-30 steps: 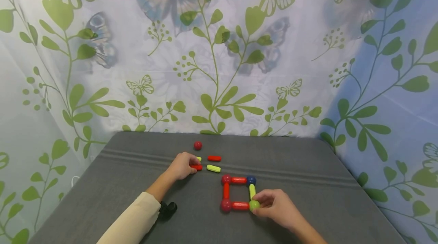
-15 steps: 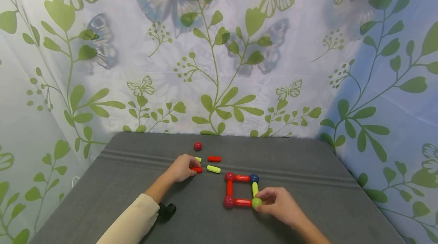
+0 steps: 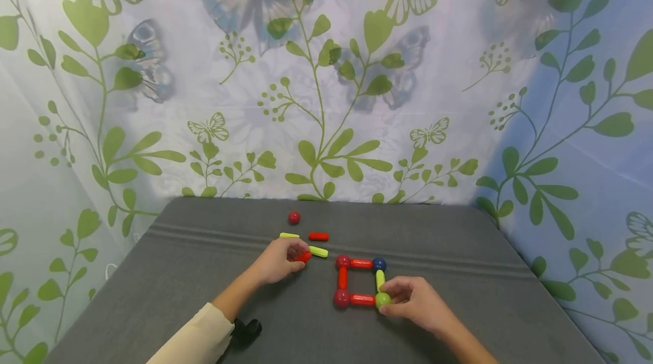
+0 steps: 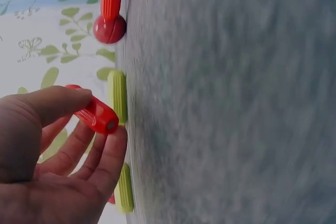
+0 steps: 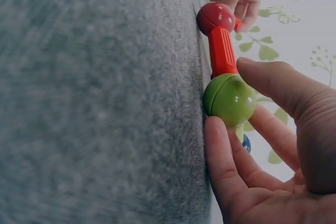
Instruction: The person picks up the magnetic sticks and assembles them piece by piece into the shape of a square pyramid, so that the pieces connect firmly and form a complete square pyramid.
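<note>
My left hand [image 3: 278,260] pinches a red magnetic rod [image 4: 98,115] between thumb and fingers; in the left wrist view it tilts, one metal-tipped end showing. On the grey table, a square of magnetic rods and balls lies flat. Its corners are two red balls [image 3: 342,297], a blue ball [image 3: 379,264] and a green ball [image 5: 230,99]. Three sides are red rods [image 3: 363,299]; the right side is a yellow-green rod [image 3: 380,280]. At the near right corner, my right hand [image 3: 415,304] holds the green ball with thumb and fingers around it.
Behind the left hand lie a loose red ball [image 3: 294,217], a red rod [image 3: 318,236] and two yellow-green rods [image 3: 318,252]. A black object [image 3: 247,333] is beside the left wrist. A patterned curtain [image 3: 316,97] hangs behind the table.
My left hand has picked up the red rod and moved slightly right with it, uncovering a yellow-green rod. Earlier, the square shifted a little right and away with my right hand.
</note>
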Action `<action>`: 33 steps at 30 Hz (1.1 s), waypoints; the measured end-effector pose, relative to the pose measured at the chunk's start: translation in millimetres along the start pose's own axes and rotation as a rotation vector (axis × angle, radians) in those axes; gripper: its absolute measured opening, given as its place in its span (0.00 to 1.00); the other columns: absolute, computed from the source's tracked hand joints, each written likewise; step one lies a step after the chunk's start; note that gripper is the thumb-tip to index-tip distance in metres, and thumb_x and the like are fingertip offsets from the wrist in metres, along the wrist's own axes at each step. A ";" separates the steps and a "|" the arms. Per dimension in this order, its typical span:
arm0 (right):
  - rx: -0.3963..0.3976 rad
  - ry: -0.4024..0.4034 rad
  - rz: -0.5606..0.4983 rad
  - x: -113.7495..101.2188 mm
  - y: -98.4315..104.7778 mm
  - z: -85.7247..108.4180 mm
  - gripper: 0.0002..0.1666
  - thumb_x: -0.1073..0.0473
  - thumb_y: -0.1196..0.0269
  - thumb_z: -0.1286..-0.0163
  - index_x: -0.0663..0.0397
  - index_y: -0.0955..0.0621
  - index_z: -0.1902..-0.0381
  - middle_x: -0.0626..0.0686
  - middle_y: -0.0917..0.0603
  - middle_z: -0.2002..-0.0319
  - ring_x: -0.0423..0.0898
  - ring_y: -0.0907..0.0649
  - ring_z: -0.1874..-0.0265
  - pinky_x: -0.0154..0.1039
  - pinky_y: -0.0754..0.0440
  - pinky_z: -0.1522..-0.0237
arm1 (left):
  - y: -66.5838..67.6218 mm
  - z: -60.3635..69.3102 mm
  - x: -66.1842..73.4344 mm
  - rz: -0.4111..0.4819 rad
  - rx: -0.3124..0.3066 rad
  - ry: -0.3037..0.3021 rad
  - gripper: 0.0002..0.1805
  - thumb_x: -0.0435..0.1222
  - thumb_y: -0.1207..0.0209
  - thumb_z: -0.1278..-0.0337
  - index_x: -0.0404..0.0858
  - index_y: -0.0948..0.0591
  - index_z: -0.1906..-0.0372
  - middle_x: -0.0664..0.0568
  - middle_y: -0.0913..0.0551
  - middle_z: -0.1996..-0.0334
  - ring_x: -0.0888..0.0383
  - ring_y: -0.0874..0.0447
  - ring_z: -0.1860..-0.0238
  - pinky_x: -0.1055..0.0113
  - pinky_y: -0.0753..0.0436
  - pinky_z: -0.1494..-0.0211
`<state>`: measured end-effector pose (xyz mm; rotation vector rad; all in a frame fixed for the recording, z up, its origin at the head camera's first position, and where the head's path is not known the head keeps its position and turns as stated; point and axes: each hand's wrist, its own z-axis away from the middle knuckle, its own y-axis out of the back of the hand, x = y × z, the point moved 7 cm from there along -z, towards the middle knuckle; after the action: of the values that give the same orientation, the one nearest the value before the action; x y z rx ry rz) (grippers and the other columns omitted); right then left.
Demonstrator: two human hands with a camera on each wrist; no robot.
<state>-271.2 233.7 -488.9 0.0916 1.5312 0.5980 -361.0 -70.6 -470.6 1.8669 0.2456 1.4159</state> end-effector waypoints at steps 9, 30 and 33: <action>-0.011 -0.005 0.005 -3.1 0.4 -0.9 0.21 0.61 0.23 0.42 0.62 0.14 0.52 0.57 0.11 0.60 0.46 0.15 0.64 0.34 0.15 0.64 | -11.1 9.2 22.3 0.176 0.003 -0.073 0.15 0.33 0.30 0.40 0.43 0.16 0.49 0.53 0.13 0.57 0.57 0.16 0.56 0.68 0.17 0.52; -0.021 -0.036 0.001 1.1 0.9 -2.4 0.20 0.61 0.23 0.42 0.60 0.14 0.52 0.56 0.11 0.60 0.46 0.16 0.64 0.35 0.16 0.66 | -48.9 18.2 65.4 0.434 -0.083 -0.131 0.16 0.30 0.29 0.42 0.38 0.17 0.50 0.50 0.13 0.56 0.60 0.13 0.56 0.72 0.15 0.52; -0.021 -0.038 -0.005 0.4 0.9 -2.2 0.20 0.61 0.23 0.42 0.61 0.14 0.52 0.56 0.11 0.60 0.46 0.16 0.64 0.34 0.16 0.66 | -52.4 17.6 68.7 0.427 -0.090 -0.131 0.15 0.30 0.29 0.43 0.42 0.16 0.52 0.52 0.13 0.57 0.60 0.13 0.56 0.71 0.15 0.51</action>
<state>-273.5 234.0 -489.0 0.0827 1.4880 0.6047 -305.4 -3.6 -456.4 2.0034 -0.2947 1.5404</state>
